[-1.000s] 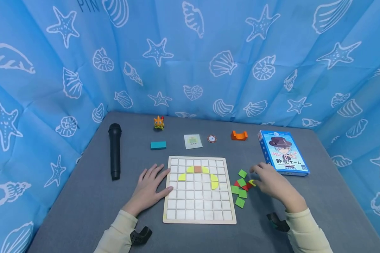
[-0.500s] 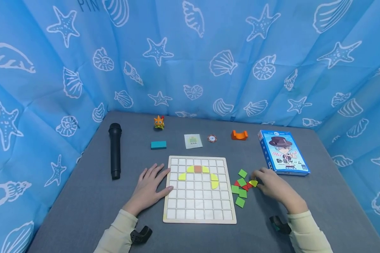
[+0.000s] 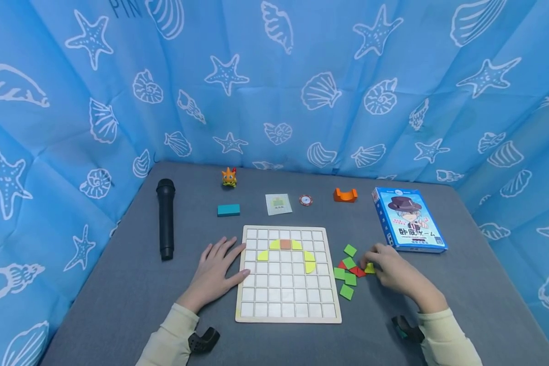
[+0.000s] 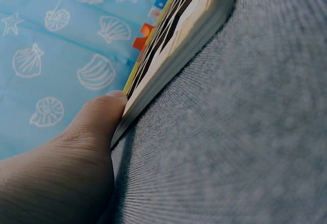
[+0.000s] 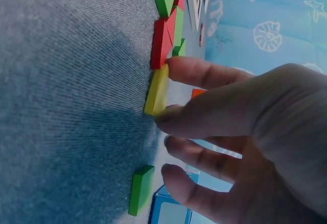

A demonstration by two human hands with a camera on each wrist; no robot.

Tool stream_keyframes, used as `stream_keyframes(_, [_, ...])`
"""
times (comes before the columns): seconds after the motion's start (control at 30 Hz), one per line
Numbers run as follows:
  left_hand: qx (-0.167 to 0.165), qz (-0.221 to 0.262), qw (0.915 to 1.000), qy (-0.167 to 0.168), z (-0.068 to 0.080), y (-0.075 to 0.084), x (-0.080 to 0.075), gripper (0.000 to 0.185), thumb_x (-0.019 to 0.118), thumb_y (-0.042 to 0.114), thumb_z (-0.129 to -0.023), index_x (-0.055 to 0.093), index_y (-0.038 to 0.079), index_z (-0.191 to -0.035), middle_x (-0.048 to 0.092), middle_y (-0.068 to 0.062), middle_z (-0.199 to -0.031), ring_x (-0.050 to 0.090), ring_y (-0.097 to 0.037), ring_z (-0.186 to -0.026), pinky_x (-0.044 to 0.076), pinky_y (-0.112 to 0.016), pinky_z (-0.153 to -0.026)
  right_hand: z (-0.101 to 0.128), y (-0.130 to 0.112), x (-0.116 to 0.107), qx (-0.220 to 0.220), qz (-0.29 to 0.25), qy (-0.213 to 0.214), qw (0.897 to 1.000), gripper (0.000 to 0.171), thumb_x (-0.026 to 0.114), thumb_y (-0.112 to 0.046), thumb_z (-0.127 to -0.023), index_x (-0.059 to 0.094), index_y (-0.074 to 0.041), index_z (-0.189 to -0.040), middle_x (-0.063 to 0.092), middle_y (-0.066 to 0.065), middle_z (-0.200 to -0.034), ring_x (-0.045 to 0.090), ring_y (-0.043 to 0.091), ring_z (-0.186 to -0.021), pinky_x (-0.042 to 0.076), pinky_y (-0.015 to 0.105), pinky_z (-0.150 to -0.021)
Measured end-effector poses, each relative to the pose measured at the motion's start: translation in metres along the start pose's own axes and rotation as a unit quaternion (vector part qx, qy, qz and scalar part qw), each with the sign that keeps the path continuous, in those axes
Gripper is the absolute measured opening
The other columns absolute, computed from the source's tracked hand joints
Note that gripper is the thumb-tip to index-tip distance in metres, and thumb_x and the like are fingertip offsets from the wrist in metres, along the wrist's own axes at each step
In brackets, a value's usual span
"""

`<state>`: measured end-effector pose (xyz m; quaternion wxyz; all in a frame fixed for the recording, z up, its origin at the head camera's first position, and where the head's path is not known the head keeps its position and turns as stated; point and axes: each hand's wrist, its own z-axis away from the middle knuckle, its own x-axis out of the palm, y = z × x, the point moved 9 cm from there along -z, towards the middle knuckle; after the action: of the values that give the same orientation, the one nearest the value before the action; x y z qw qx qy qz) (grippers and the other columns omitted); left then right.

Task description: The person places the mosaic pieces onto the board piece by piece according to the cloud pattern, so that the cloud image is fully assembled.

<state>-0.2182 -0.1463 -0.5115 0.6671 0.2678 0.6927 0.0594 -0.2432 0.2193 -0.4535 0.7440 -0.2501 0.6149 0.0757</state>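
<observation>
A white gridded board (image 3: 274, 297) lies in the middle of the table, bearing several yellow quarter-round tiles (image 3: 309, 256) and one brown square tile (image 3: 285, 244) in an arch. My left hand (image 3: 217, 269) rests flat with spread fingers, thumb and index finger at the board's left edge; in the left wrist view the thumb (image 4: 94, 119) touches that edge. Right of the board, my right hand (image 3: 391, 267) pinches a loose yellow tile (image 5: 157, 91) between thumb and index finger, close beside red tiles (image 3: 358, 271). Its other fingers curl loosely below the thumb in the right wrist view.
Several green square tiles (image 3: 351, 279) lie between board and right hand. Behind are a microphone (image 3: 166, 218), teal block (image 3: 229, 210), small figure (image 3: 229, 177), pattern card (image 3: 278, 204), poker chip (image 3: 305, 200), orange block (image 3: 345, 195) and blue game box (image 3: 409, 219).
The right hand has closed its thumb and index finger on the yellow tile and shifted it slightly right, off the red tiles. The left hand stays put.
</observation>
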Motion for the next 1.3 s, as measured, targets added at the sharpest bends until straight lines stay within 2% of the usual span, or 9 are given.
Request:
stream_keyframes(0.13, [-0.001,-0.001,1.0000,-0.001,0.000,0.000,0.000,0.069,0.048,0.065,-0.090,0.036,0.031,-0.149,0.031,-0.003,-0.155,0.020,-0.029,-0.145,0.013,-0.058,-0.113,0.004,0.001,-0.003,0.009,-0.003,0.016,1.000,0.034,0.059,0.011,-0.082,0.067,-0.022,-0.086,0.057,0.001,-0.098,0.048,0.021,-0.089,0.048,0.043,-0.077])
stream_keyframes(0.27, [-0.002,-0.001,1.0000,-0.001,0.000,0.000,0.000,0.069,0.048,0.065,-0.090,0.036,0.030,-0.149,0.031,-0.003,-0.155,0.020,-0.029,-0.145,0.013,-0.058,-0.113,0.006,0.011,0.000,0.077,-0.018,0.003,0.997,0.010,0.065,-0.010,-0.089,0.065,-0.009,-0.099,0.058,0.004,-0.094,0.051,0.019,-0.083,0.049,0.040,-0.072])
stream_keyframes(0.4, [-0.002,-0.001,1.0000,0.000,0.000,0.000,-0.001,0.069,0.049,0.064,-0.090,0.036,0.030,-0.149,0.031,-0.004,-0.155,0.020,-0.029,-0.145,0.014,-0.058,-0.113,0.009,0.022,0.014,0.157,-0.034,-0.053,0.986,0.049,0.067,-0.040,-0.088,0.057,0.001,-0.113,0.054,0.006,-0.087,0.050,0.018,-0.075,0.043,0.034,-0.061])
stream_keyframes(0.47, [-0.003,-0.001,1.0000,-0.001,-0.001,0.000,-0.001,0.069,0.049,0.064,-0.090,0.036,0.030,-0.149,0.031,-0.004,-0.155,0.020,-0.029,-0.145,0.013,-0.058,-0.113,0.010,0.024,0.019,0.174,-0.033,-0.066,0.982,0.055,0.068,-0.043,-0.087,0.055,0.003,-0.114,0.052,0.006,-0.084,0.048,0.019,-0.073,0.040,0.032,-0.059])
stream_keyframes(0.63, [-0.004,0.001,1.0000,-0.003,-0.001,0.000,-0.001,0.070,0.049,0.065,-0.090,0.036,0.030,-0.149,0.031,-0.004,-0.155,0.020,-0.029,-0.145,0.013,-0.058,-0.113,0.011,0.017,0.019,0.153,-0.020,-0.041,0.987,0.039,0.070,-0.026,-0.088,0.056,0.003,-0.109,0.054,0.007,-0.087,0.048,0.018,-0.075,0.044,0.034,-0.062])
stream_keyframes(0.8, [-0.001,0.001,1.0000,-0.002,0.000,0.000,-0.001,0.070,0.050,0.064,-0.090,0.037,0.029,-0.149,0.031,-0.004,-0.155,0.020,-0.030,-0.145,0.013,-0.059,-0.113,0.013,0.007,0.015,0.110,-0.019,-0.015,0.994,0.028,0.069,-0.015,-0.087,0.059,-0.001,-0.110,0.058,0.010,-0.100,0.054,0.020,-0.086,0.051,0.043,-0.074])
stream_keyframes(0.93, [-0.001,-0.001,1.0000,-0.001,0.000,-0.001,0.001,0.070,0.049,0.064,-0.090,0.037,0.029,-0.148,0.031,-0.004,-0.155,0.020,-0.030,-0.145,0.014,-0.059,-0.113,0.014,0.002,0.014,0.093,-0.015,-0.007,0.996,0.027,0.068,-0.009,-0.086,0.060,-0.003,-0.111,0.059,0.011,-0.104,0.057,0.022,-0.092,0.052,0.047,-0.080])
stream_keyframes(1.13, [-0.004,-0.009,0.9999,-0.003,-0.001,-0.003,0.004,0.071,0.046,0.068,-0.089,0.036,0.031,-0.149,0.030,-0.003,-0.156,0.020,-0.028,-0.145,0.014,-0.058,-0.113,0.014,-0.001,0.014,0.089,-0.005,-0.010,0.996,0.027,0.067,-0.005,-0.085,0.060,-0.002,-0.111,0.058,0.011,-0.103,0.057,0.023,-0.093,0.052,0.046,-0.081])
stream_keyframes(1.3, [-0.001,-0.005,1.0000,0.002,-0.001,-0.002,0.001,0.070,0.047,0.066,-0.090,0.037,0.030,-0.148,0.031,-0.004,-0.155,0.020,-0.029,-0.145,0.014,-0.059,-0.113,0.011,-0.007,0.008,0.085,0.006,0.007,0.996,0.030,0.067,-0.005,-0.085,0.057,0.001,-0.113,0.058,0.011,-0.103,0.057,0.021,-0.092,0.053,0.045,-0.082])
